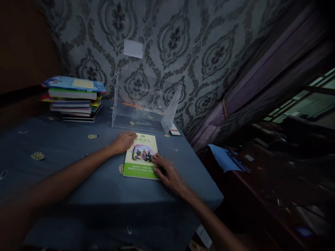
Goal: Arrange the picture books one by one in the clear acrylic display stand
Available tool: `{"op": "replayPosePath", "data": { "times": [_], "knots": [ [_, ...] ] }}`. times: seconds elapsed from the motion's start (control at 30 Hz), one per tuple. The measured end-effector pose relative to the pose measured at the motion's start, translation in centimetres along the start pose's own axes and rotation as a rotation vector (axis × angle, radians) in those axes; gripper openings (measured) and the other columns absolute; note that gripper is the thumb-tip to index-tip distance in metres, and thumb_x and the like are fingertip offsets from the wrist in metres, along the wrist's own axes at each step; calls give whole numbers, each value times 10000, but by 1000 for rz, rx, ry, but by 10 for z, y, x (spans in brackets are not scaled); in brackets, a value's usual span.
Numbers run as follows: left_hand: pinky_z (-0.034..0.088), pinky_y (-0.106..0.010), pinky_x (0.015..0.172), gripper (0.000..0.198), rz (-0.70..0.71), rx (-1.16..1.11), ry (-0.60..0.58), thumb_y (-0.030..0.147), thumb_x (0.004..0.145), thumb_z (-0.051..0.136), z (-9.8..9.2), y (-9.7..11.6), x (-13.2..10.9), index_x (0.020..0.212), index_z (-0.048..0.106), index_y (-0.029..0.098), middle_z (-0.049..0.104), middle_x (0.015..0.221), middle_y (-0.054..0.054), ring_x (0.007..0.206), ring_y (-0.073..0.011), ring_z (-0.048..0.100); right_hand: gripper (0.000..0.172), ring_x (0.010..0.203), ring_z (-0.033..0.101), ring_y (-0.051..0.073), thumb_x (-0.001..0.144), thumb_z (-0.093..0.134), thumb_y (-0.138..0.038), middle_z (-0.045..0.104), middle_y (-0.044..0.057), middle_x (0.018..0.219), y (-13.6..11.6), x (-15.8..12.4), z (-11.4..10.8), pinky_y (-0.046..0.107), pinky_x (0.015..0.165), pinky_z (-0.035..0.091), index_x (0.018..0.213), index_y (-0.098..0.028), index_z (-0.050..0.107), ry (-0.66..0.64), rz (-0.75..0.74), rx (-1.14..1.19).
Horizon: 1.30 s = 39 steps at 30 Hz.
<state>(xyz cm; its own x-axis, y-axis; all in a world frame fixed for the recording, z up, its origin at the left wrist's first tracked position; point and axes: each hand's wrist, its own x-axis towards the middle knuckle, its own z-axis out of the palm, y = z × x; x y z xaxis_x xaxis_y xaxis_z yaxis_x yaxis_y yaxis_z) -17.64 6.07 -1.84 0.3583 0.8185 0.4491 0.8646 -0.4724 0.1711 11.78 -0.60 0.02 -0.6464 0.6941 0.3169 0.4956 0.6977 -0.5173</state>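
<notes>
On the blue-clothed bench (78, 167) we hold a thin glossy green book (140, 158) flat: left hand (124, 142) open at its top-left corner, right hand (167, 172) spread on its lower-right edge. Clear rigid plastic holder (142, 104) just behind, contents unclear.

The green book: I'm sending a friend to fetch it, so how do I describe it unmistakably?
Find the table under the dark blue cloth, then the clear plastic stand at its back. In front of that stand lies the green book, flat, with the left hand and right hand on its corners. Unlike the stack of books at far left, it lies alone, cover illustration up.
</notes>
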Motion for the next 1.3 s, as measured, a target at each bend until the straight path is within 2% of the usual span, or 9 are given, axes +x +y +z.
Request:
{"op": "replayPosePath", "data": {
  "times": [0.1,0.27,0.43,0.53,0.73,0.97,1.1,1.3],
  "knots": [
    [472,-425,1042,335,-5,1,-5,109,909,472,-1,2,-1,1180,657,179,681,1228,-106,1185,-241,608,392,1385,469,270,951,532,-348,587,126,1412,16,28,8,548,1165,321,1314,-216,600,-14,-32,-2],
    [477,-439,1029,357,-22,11,-19,126,925,463,-2,4,-2,1233,636,174,652,1301,-116,1238,-259,579,387,1371,484,295,924,544,-355,593,129,1403,50,77,18,591,1150,315,1279,-224,626,28,5,50],
    [451,-433,1058,366,-31,8,-32,135,934,459,-3,5,-3,1260,624,167,640,1328,-116,1265,-251,562,388,1344,515,295,923,525,-369,613,155,1372,75,106,19,554,1124,382,1244,-189,646,69,10,106],
    [442,-431,1067,371,-35,3,-39,136,928,474,-3,5,-3,1267,622,167,640,1330,-114,1270,-250,559,396,1351,510,275,935,508,-368,609,150,1378,83,111,18,520,1120,405,1262,-186,636,76,17,134],
    [435,-439,1081,372,-37,-8,-38,170,948,461,-4,3,-5,1288,608,202,630,1351,-89,1288,-244,543,385,1376,482,259,936,512,-344,606,127,1389,87,108,18,516,1154,366,1271,-198,635,93,11,212],
    [463,-433,1058,371,-35,6,-16,177,958,439,-3,4,-5,1289,606,196,637,1342,-84,1280,-240,555,355,1338,525,268,919,505,-296,648,103,1339,90,110,19,528,1136,393,1225,-219,670,141,8,249],
    [462,-438,1069,370,-24,15,-10,169,948,446,-5,6,-4,1279,610,185,643,1335,-87,1284,-241,553,359,1297,566,270,918,489,-261,659,96,1324,93,109,19,526,1107,429,1223,-224,675,170,63,274],
    [481,-456,1053,394,58,2,-31,152,924,452,-14,3,3,1279,618,197,653,1310,-106,1242,-254,583,368,1227,618,264,915,487,-268,684,59,1292,88,107,9,491,1064,478,1228,-248,680,172,114,319]
  ]
}}
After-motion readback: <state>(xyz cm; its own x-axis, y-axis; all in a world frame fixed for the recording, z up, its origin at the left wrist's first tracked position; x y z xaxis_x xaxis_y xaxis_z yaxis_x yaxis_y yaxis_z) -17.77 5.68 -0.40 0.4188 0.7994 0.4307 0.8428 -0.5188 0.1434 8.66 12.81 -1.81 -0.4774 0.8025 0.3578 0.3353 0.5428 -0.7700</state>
